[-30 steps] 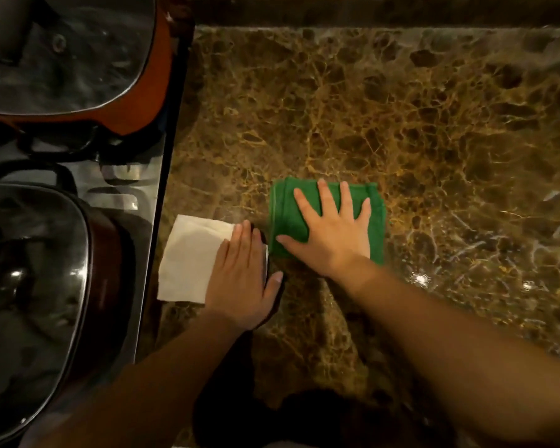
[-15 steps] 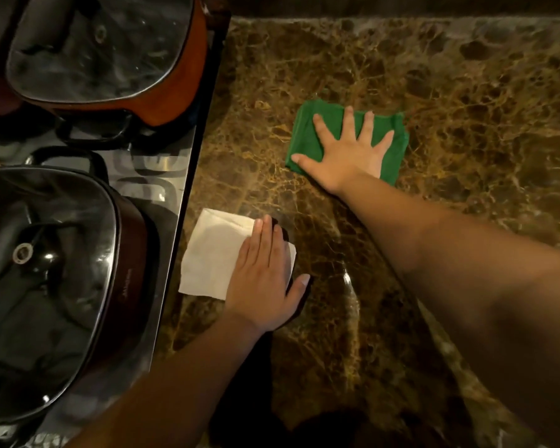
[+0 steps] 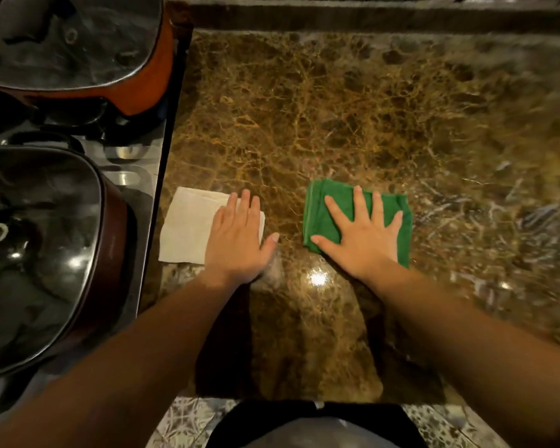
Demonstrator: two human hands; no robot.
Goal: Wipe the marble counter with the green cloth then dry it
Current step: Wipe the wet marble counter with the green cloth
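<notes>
Pulled back to mid-frame: one green cloth (image 3: 317,211) being pressed under flat, splayed right hand (image 3: 362,237); one white paper towel (image 3: 185,224) being pinned by flat left hand (image 3: 236,240).

On the brown veined marble bench (image 3: 353,101), the folded green cloth (image 3: 324,205) lies under the flat right hand (image 3: 362,240). Left of it, apart, the folded white paper towel (image 3: 188,224) lies under the left hand (image 3: 236,244). Further left, two glass-lidded pots (image 3: 46,247) sit on the black stove (image 3: 149,176), one behind the other.

Two lidded pots (image 3: 78,50) (image 3: 46,253) on stove (image 3: 133,150)
</notes>
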